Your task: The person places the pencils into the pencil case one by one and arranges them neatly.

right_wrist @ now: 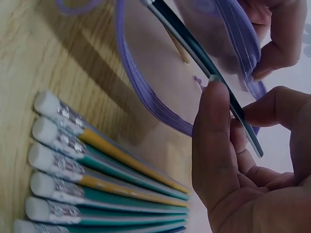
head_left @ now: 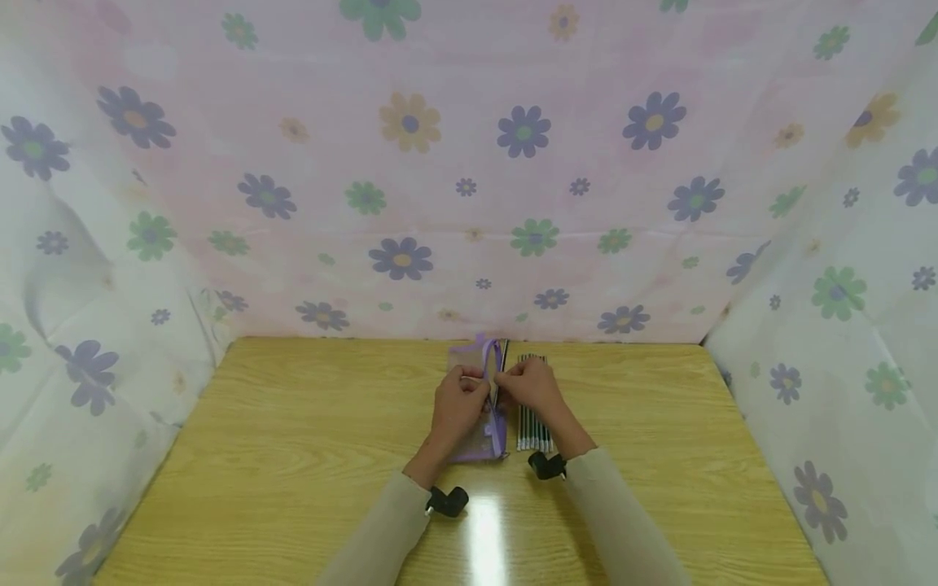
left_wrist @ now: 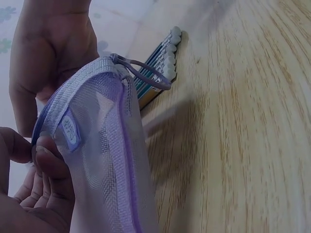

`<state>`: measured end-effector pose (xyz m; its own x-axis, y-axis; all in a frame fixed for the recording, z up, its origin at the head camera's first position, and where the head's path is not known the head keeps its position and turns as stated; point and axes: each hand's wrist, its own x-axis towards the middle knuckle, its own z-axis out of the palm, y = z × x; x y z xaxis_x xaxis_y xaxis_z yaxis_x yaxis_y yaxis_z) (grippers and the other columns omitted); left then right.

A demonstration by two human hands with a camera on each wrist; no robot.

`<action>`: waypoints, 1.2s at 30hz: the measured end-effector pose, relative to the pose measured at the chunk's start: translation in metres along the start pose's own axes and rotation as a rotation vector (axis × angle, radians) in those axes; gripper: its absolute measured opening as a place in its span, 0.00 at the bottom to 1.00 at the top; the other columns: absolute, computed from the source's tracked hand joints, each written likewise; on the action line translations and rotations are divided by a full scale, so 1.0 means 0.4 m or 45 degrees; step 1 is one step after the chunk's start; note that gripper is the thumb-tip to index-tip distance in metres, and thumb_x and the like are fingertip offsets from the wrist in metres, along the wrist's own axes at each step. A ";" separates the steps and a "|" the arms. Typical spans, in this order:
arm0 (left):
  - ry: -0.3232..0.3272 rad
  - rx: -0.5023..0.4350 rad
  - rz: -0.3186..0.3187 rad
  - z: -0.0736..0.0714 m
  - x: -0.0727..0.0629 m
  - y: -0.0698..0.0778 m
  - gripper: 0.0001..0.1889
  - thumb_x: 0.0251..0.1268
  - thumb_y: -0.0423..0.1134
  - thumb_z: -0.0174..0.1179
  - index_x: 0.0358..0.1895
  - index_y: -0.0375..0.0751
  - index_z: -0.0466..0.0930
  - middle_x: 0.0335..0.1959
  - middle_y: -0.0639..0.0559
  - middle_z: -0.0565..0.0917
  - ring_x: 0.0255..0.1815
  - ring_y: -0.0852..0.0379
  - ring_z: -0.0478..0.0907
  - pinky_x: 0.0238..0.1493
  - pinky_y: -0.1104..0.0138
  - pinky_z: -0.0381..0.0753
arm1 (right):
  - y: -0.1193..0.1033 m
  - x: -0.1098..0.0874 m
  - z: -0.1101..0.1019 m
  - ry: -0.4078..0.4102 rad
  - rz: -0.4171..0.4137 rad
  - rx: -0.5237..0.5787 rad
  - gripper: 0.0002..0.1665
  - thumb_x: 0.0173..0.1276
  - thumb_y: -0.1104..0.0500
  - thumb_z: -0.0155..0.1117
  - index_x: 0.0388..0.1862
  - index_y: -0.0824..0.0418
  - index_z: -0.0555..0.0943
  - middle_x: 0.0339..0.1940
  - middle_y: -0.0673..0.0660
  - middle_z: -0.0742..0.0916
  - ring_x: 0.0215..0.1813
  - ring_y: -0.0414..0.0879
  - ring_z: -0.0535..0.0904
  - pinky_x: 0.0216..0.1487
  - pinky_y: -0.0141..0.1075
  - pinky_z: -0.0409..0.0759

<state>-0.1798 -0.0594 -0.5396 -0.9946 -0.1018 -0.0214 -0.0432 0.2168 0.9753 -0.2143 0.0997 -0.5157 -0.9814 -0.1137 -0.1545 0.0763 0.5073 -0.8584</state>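
Observation:
A purple-trimmed mesh zip pouch [head_left: 469,446] lies on the table, its zipped mouth spread apart on the right side. My left hand [head_left: 456,405] pinches the mouth's edge between thumb and finger, also seen on the pouch [left_wrist: 95,160] in the left wrist view. Between thumb and fingers, my right hand [head_left: 533,384] holds a dark green striped pencil [right_wrist: 197,56] slantwise at the opening. Its eraser end reaches over the mouth in the right wrist view. A yellowish stick [right_wrist: 178,44] shows inside the pouch, behind that pencil.
Right of the pouch, several green and yellow pencils [head_left: 528,435] lie side by side, white erasers [right_wrist: 44,128] towards me. A zip pull ring [left_wrist: 148,75] hangs at the pouch's end. Flowered cloth [head_left: 454,212] stands along the table's back edge and both sides.

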 end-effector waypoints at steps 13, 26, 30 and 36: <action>-0.024 -0.035 0.009 0.000 0.000 0.002 0.12 0.71 0.34 0.60 0.54 0.36 0.79 0.30 0.47 0.89 0.22 0.58 0.83 0.23 0.70 0.78 | -0.002 0.010 0.015 -0.126 0.039 0.041 0.17 0.73 0.57 0.68 0.23 0.63 0.85 0.21 0.58 0.88 0.26 0.52 0.87 0.28 0.38 0.82; -0.010 -0.093 0.014 -0.008 0.004 -0.004 0.12 0.75 0.35 0.62 0.55 0.34 0.80 0.32 0.45 0.88 0.23 0.57 0.84 0.25 0.71 0.81 | -0.004 0.018 0.010 -0.206 -0.042 0.115 0.13 0.76 0.59 0.66 0.36 0.67 0.88 0.31 0.60 0.90 0.29 0.49 0.88 0.33 0.42 0.89; -0.010 -0.114 0.033 -0.006 0.004 -0.004 0.13 0.75 0.34 0.61 0.56 0.32 0.80 0.33 0.43 0.88 0.23 0.58 0.83 0.25 0.71 0.81 | -0.009 0.016 0.008 -0.237 -0.032 0.166 0.13 0.78 0.61 0.64 0.41 0.69 0.89 0.36 0.62 0.91 0.31 0.51 0.89 0.35 0.43 0.90; 0.024 -0.085 0.049 -0.007 0.002 -0.001 0.11 0.73 0.34 0.62 0.54 0.35 0.81 0.32 0.43 0.89 0.23 0.57 0.83 0.26 0.71 0.81 | -0.008 0.020 0.011 -0.226 -0.032 0.197 0.13 0.78 0.61 0.63 0.44 0.70 0.90 0.34 0.60 0.91 0.31 0.50 0.89 0.36 0.43 0.90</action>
<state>-0.1803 -0.0622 -0.5394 -0.9934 -0.1129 0.0203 0.0024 0.1559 0.9878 -0.2217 0.0937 -0.5165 -0.9380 -0.2801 -0.2042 0.0919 0.3670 -0.9257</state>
